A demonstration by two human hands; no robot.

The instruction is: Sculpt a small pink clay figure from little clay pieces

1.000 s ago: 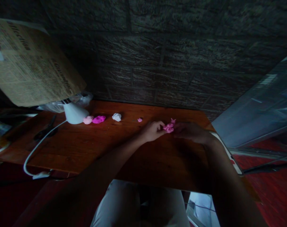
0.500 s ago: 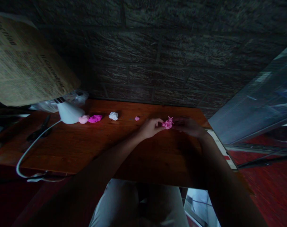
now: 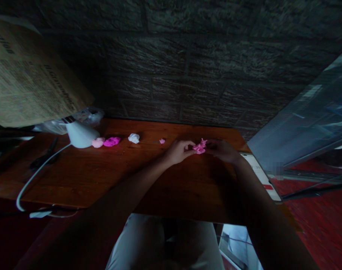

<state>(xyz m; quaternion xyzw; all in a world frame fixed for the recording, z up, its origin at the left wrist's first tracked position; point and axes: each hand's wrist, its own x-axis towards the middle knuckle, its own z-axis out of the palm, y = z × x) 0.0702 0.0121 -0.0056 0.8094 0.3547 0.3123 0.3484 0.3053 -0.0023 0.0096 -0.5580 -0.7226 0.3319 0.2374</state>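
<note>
Over the wooden table, a pink clay piece (image 3: 199, 147) with a ragged, spiky upper edge is pinched between the thumb and fingers of my left hand (image 3: 180, 151). My right hand (image 3: 220, 150) closes in on the piece from the other side, its fingertips at the right edge; shadow blurs the exact contact. A small pink clay bit (image 3: 162, 141) lies to the left of my left hand. Farther left rest a white clay lump (image 3: 134, 138), a magenta clay lump (image 3: 112, 141) and a pale pink clay lump (image 3: 98, 142), the last two touching.
A lamp with a white base (image 3: 82, 134) and a newsprint-patterned shade (image 3: 38, 75) stands at the left, its white cord (image 3: 37, 174) looping over the table edge. Dark scissors (image 3: 45, 157) lie beside it. A phone (image 3: 261, 176) lies by my right forearm. A stone-patterned wall (image 3: 171, 75) rises behind.
My right hand has shifted slightly left, its fingertips now at the pink piece's edge. My left hand stays almost still. The view has shifted slightly.
</note>
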